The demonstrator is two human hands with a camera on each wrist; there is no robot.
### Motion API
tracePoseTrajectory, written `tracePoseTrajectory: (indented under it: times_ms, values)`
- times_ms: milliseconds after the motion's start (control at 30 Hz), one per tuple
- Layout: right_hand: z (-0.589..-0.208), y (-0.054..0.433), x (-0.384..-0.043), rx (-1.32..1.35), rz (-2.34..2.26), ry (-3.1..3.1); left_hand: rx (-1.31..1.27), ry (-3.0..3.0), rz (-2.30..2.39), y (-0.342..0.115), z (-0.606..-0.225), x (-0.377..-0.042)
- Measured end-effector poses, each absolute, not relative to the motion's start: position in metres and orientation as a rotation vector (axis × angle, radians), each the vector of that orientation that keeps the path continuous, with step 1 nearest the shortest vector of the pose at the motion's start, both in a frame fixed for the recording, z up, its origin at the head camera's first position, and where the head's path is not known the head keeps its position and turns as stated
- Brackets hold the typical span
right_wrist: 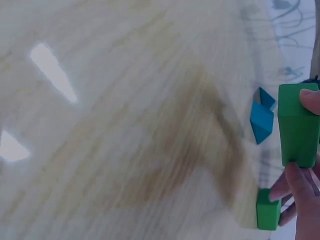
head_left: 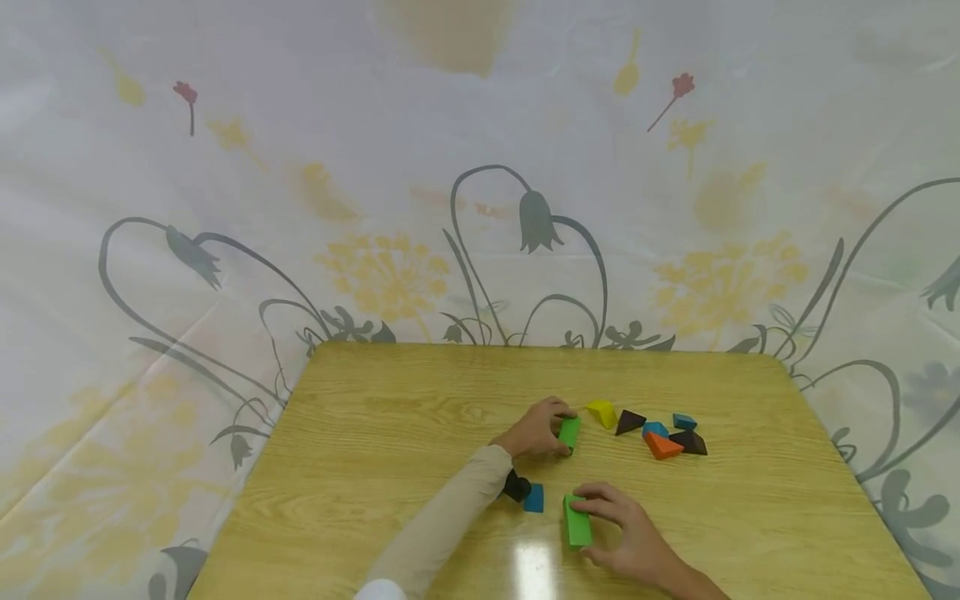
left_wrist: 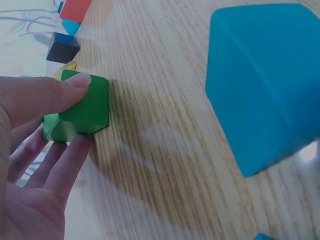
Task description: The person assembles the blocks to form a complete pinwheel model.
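My left hand [head_left: 534, 429] pinches a green block [head_left: 570, 433] between thumb and fingers, near the middle of the table. Closer to me, my right hand [head_left: 628, 533] grips a second green block [head_left: 577, 523] by its two ends. In the left wrist view, the thumb presses on one face of the green block [left_wrist: 92, 107] and fingertips touch its other side. The right wrist view has the right hand's green block [right_wrist: 299, 132] large at the edge, with the left hand's smaller green block [right_wrist: 268, 212] below it. Blue pieces [head_left: 534, 498] lie beside the left wrist, partly hidden.
Right of the left hand lie a yellow block [head_left: 602, 413], a dark triangular block [head_left: 630, 422], an orange block [head_left: 663, 446], a dark block [head_left: 690, 442] and blue blocks [head_left: 684, 421]. A patterned cloth [head_left: 495, 275] hangs behind the wooden table [head_left: 360, 467].
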State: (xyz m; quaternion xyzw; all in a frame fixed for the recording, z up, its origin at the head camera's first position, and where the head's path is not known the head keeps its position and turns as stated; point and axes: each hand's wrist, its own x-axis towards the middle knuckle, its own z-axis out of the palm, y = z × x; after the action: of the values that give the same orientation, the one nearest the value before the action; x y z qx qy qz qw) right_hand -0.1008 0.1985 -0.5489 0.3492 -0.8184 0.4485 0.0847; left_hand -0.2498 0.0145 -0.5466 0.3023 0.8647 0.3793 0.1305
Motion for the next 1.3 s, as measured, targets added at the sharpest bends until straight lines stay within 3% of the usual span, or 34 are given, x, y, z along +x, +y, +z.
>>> tracePoseTrajectory:
  times_ms: [700,1300]
  values:
    - [-0.582,0.193,-0.074,1.077,1.422,-2.532,0.812,2.493,1.217,0.015,-0.551,-0.248]
    - [-0.582,0.190,-0.071,0.988,1.456,-2.587,0.715,2.558,1.308,0.011,-0.550,-0.237]
